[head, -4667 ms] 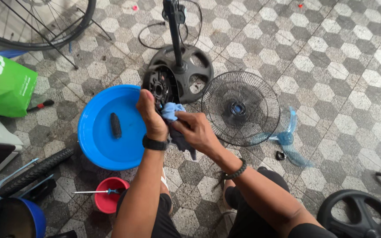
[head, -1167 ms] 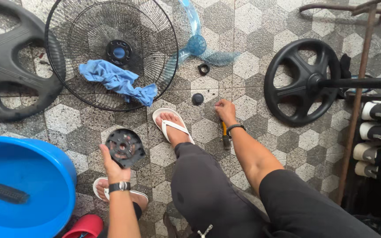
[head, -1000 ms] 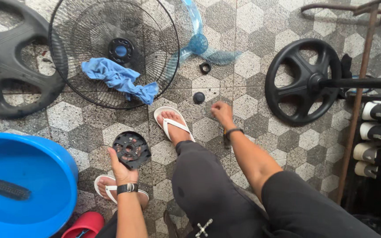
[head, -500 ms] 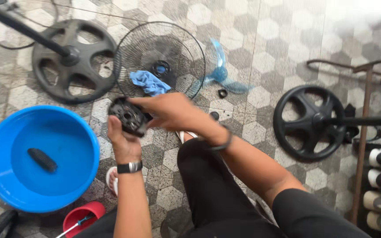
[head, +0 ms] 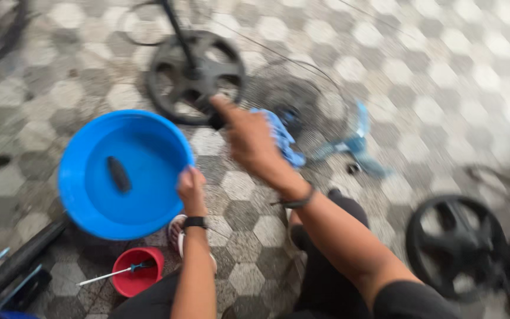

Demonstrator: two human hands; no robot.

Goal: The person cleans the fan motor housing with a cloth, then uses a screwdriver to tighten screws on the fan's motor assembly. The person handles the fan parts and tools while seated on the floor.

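Nearest, low in the blurred head view: one small red bowl (head: 139,279) with a thin tool lying across it, standing on the floor (head: 450,77) just beside one big blue basin (head: 126,174).

Inside the basin, one dark oblong piece (head: 118,174), lying near the middle.

Left hand (head: 191,190), a black watch on the wrist, fingers curled onto the basin's right rim, gripping its edge.

Right hand (head: 250,142) stretched forward over the floor, forefinger out, other fingers loosely bent; empty or holding something, cannot tell through the blur. Dark band on that wrist.

Just beyond it, one blue cloth (head: 283,137), lying on one round wire fan grille (head: 299,100) flat on the floor.

Two black weight plates: one (head: 197,75) past the basin with a bar rising from it, one (head: 457,243) at the right, well apart.

Floor of grey and white hexagon tiles throughout.
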